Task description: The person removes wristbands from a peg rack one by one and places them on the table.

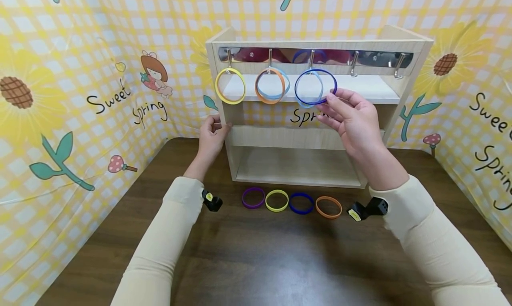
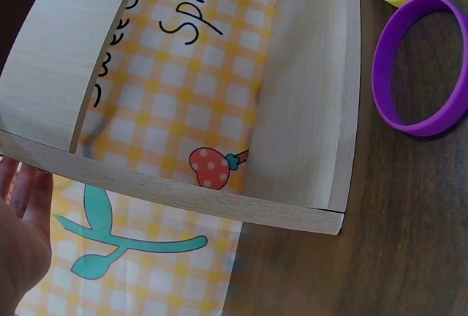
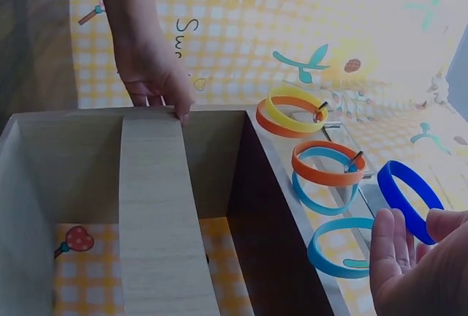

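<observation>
the right hand pinches a dark-blue rubbery ring at four o'clock, near the middle metal hook; the left hand grips the pale wooden rack at nine o'clock. ideally, clear the hook's tip before lowering.

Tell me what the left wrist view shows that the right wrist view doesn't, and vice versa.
Only left wrist: the purple band and yellow band lying on the table.
Only right wrist: the right hand holding a dark blue band, plus hooks and hung bands.
Both: the shelf, the left hand at its side, and the checked cloth.
</observation>
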Available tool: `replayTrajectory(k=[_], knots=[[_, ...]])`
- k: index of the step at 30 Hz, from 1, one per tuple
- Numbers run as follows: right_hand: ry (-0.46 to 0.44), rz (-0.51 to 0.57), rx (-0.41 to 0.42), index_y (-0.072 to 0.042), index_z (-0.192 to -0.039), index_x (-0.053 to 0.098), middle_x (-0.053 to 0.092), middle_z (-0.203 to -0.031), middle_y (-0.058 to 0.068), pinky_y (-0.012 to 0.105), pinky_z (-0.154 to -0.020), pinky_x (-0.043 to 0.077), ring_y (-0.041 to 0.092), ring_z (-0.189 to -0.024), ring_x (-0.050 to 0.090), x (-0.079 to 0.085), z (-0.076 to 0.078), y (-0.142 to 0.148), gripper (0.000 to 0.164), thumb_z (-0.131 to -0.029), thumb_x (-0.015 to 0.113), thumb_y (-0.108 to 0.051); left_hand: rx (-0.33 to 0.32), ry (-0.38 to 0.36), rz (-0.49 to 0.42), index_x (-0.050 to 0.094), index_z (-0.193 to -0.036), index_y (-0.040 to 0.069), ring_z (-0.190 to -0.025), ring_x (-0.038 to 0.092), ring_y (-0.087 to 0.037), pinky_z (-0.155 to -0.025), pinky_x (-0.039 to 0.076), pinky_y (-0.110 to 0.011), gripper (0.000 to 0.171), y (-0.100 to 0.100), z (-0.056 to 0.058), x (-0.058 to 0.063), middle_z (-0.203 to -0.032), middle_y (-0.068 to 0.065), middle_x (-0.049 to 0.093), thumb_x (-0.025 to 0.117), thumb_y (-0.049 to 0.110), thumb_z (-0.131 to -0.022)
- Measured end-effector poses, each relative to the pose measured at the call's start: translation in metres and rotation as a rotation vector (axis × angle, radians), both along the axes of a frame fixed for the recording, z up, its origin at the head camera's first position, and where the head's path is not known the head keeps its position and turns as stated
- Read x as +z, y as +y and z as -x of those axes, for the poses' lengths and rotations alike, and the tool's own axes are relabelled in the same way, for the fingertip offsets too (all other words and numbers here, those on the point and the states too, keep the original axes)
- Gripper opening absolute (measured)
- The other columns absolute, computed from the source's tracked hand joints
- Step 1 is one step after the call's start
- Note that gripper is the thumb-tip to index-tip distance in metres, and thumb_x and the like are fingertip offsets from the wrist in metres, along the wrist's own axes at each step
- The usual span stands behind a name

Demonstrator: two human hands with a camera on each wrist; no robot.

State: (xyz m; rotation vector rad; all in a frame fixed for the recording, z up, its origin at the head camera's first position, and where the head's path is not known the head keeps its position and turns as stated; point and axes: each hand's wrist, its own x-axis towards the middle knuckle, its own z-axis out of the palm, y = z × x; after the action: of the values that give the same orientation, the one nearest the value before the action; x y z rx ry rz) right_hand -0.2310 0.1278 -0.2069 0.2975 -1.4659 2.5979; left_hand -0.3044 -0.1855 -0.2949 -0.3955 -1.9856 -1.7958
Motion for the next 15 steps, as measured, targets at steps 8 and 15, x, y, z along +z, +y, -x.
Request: replayTrajectory(k=[8,15], knots=[[0.027,-0.06,0.041,0.001,-0.102,0.059,0.064,-0.099,0.011,0.033,-0.073,0.056,0.02,-0.083,0.07,-0.012,-0.008,0.015,0.022,-0.087,0.072,-0.008,0.001,-0.005,-0.004,0.052,-0.118,-0.014,-0.089,0.056,-0.015,-0.075,0.049,-0.025,0.034,0.0,0.002,0.0,-0.104,-0.011,0.057,0.061,0.003,-0.09],[0.005,-0.126,0.038,0.0,-0.106,0.06,0.066,-0.105,0.011,0.033,-0.074,0.056,0.02,-0.088,0.07,-0.025,-0.013,0.029,0.028,-0.086,0.073,-0.013,-0.001,0.007,-0.013,0.053,-0.116,-0.015,-0.087,0.056,-0.012,-0.074,0.048,-0.024,0.033,0.0,0.001,-0.001,-0.099,-0.004,0.056,0.061,0.001,-0.089]])
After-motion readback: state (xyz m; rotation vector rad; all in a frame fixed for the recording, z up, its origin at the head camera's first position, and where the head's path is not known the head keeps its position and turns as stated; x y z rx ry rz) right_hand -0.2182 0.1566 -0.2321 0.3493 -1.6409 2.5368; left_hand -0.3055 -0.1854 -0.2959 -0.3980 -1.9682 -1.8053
